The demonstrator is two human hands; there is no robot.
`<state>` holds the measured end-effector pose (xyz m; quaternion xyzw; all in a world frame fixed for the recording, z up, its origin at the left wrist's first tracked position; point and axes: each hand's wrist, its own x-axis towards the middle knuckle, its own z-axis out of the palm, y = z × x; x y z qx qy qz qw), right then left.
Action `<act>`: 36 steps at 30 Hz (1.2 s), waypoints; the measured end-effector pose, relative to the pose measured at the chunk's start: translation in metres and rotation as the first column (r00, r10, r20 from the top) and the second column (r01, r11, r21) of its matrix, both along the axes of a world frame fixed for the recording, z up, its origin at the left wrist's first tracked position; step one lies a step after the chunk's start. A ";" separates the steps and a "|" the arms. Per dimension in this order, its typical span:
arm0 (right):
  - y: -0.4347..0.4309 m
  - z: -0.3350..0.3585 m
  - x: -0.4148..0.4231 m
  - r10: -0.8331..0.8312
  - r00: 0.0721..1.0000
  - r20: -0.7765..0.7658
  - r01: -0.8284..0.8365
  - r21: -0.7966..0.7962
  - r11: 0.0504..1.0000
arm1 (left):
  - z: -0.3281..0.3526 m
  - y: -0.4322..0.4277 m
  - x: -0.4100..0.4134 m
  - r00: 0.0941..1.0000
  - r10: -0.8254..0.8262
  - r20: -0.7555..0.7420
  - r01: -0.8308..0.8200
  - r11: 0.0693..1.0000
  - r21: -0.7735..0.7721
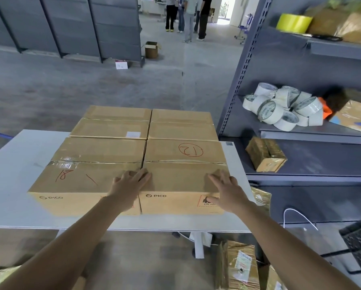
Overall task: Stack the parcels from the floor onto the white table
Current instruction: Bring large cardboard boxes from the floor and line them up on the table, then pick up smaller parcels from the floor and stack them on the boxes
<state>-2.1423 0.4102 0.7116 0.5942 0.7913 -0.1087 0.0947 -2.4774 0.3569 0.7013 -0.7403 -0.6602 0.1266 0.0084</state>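
Several brown PICO parcels lie side by side on the white table [18, 164]. The near right parcel [183, 170] bears a red circled "21". The near left parcel [87, 174] bears a red "18". My left hand [129, 185] rests with straight fingers on the near left corner of the "21" parcel, at the seam between the two near parcels. My right hand [227, 191] lies flat on that parcel's near right corner. Two more parcels [117, 122] [181, 124] sit behind. Taped parcels [240, 266] stand on the floor under the table's right end.
A grey metal shelf rack [301, 130] stands close on the right, holding tape rolls [284, 107], a small box [265, 155] and a yellow roll [293, 23]. Several people [188, 15] stand far off on the concrete floor. An open box [151, 49] sits near grey racks.
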 end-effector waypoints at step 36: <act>-0.277 -0.042 -0.175 0.433 0.874 -0.222 -0.434 0.048 0.900 | 0.005 -0.390 -0.037 0.804 0.474 0.359 -0.535 0.840 0.090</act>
